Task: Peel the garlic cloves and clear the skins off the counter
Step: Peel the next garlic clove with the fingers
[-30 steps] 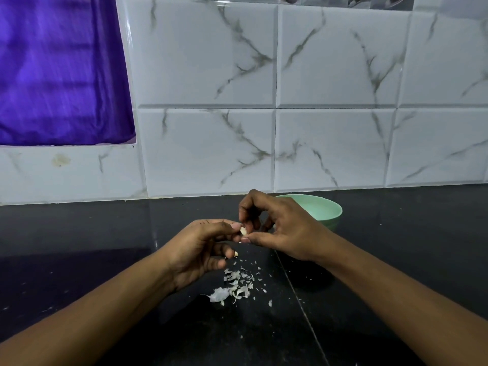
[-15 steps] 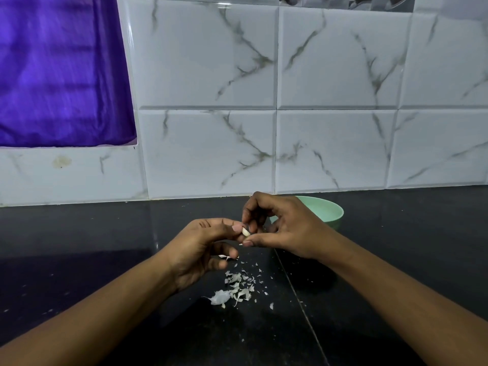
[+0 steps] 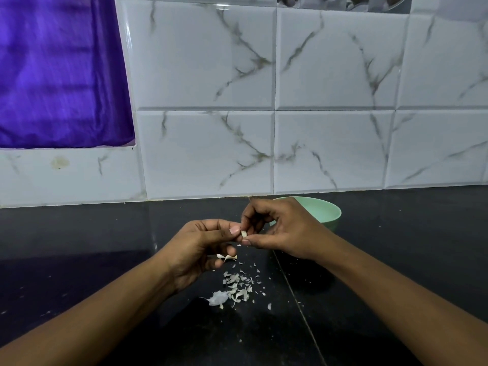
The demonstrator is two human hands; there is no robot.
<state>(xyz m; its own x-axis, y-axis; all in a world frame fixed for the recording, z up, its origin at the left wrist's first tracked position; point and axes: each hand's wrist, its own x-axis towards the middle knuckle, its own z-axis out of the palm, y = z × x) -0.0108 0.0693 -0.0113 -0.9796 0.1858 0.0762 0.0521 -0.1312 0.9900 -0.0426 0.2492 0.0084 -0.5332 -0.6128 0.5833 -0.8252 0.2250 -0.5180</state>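
Note:
A small pale garlic clove [image 3: 244,234] is pinched between the fingertips of both hands above the black counter [image 3: 79,247]. My left hand [image 3: 200,249] holds it from the left with thumb and forefinger, and a curl of skin [image 3: 227,257] sits by its lower fingers. From the right, my right hand [image 3: 285,231] pinches the clove, its fingers curled over it. A pile of white garlic skins [image 3: 235,289] lies on the counter just below the hands.
A mint-green bowl [image 3: 327,211] stands behind my right hand, near the marble-tiled wall [image 3: 330,128]; its inside is hidden. A purple cloth [image 3: 58,75] hangs at the upper left. A seam [image 3: 298,302] runs across the counter.
Both hands have stayed together on the clove with only small finger shifts. A curl of skin now shows at my left hand's lower fingers.

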